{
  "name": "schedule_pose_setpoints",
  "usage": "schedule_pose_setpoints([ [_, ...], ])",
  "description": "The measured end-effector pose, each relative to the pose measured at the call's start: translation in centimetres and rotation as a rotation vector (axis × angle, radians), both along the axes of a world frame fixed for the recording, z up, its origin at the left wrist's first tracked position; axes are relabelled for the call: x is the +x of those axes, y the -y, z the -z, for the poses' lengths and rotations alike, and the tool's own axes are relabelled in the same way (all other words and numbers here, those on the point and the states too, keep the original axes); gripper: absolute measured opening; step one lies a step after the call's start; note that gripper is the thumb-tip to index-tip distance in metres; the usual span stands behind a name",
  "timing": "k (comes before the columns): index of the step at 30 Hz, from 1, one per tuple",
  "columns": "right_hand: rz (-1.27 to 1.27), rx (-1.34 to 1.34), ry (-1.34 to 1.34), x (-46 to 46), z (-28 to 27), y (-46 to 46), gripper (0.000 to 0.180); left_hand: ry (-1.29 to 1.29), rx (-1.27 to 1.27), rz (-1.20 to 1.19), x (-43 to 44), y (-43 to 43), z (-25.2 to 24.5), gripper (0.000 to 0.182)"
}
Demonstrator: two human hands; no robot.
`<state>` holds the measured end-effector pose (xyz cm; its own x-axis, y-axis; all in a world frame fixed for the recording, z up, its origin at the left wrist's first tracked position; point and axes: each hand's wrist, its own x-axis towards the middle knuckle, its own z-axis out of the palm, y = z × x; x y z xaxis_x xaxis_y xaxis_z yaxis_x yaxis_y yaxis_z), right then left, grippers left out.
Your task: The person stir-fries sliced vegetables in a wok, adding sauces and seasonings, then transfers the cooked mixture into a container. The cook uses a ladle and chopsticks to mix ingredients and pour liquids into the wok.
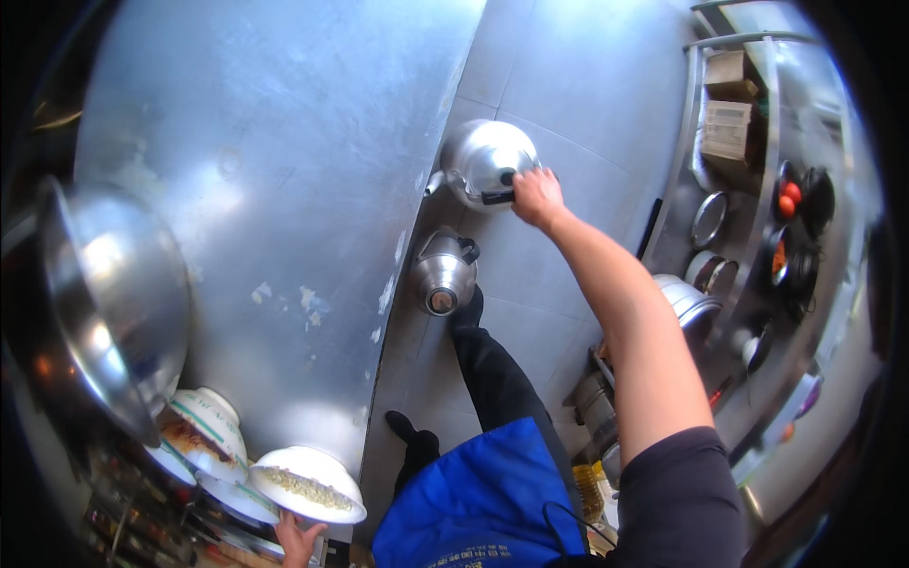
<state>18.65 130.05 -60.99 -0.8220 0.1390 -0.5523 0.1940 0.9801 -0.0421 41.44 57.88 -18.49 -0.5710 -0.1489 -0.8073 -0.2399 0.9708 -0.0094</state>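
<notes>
My right hand (537, 197) is closed around the black-gripped handle of a large shiny metal kettle (490, 153), beside the edge of the steel worktop (284, 177). The kettle's spout points toward the worktop. Below it, a metal vacuum flask (445, 273) with a dark handle stands near my foot. At the lower left, my left hand (297, 539) is at the underside of a white bowl (309, 483) that holds pale chopped food; its fingers are partly hidden by the bowl, so its grip cannot be told.
Left of the worktop's middle stands a large metal basin (117, 284), with a green-banded bowl (202, 433) of brown food below it. On the right, a metal shelf holds cardboard boxes (726, 128), pans and tomatoes (790, 199). Large pots (685, 302) stand beside my right arm.
</notes>
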Motion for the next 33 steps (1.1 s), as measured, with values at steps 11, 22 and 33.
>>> schedule_pose_setpoints([
  [11,1.138,-0.416,-0.046,27.8,-10.5,5.5,0.039,-0.249,0.141,0.247,2.8,4.3,2.0,0.065],
  [22,1.597,-0.696,-0.189,50.1,-17.0,24.6,0.014,-0.395,0.242,0.31,3.0,2.6,1.1,0.058],
  [33,2.062,-1.228,-0.047,54.3,-2.0,43.8,0.009,-0.372,0.268,0.233,2.7,2.4,1.3,0.06],
])
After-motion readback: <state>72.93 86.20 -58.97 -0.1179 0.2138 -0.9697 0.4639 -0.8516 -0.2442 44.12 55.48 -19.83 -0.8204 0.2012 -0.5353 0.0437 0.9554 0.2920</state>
